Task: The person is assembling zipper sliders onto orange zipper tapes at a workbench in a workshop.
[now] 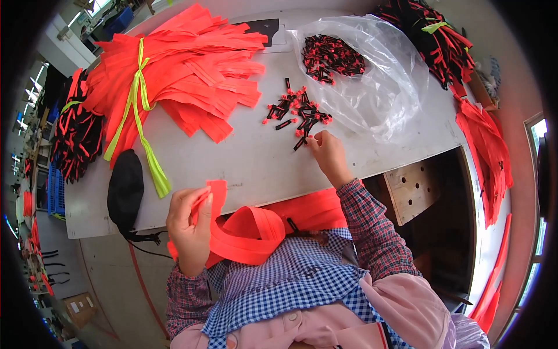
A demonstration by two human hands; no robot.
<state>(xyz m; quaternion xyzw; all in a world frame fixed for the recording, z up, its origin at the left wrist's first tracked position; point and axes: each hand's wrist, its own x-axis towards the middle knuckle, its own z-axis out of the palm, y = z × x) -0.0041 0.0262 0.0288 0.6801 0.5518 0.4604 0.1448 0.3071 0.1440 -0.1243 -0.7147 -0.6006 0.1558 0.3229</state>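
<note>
My left hand (pixel 190 224) is closed round one end of a red zipper tape (pixel 250 232), with the tip standing up between thumb and fingers. The tape loops down over my lap, where a small black zipper pull (pixel 292 224) shows on it. On the table, my right hand (pixel 329 154) pinches at the near edge of a loose pile of black-and-red zipper pulls (pixel 296 110). A bit of one shows at the fingertips. More such pulls (pixel 331 57) lie in a clear plastic bag (pixel 389 87) beyond.
A large bundle of red tapes (pixel 180 75), tied with a yellow-green strip (pixel 139 99), lies on the white table (pixel 261 174) at the left. A black pouch (pixel 125 189) hangs over the near edge. Black-and-red bundles (pixel 78 134) flank the table. A drilled wooden board (pixel 410 189) shows below.
</note>
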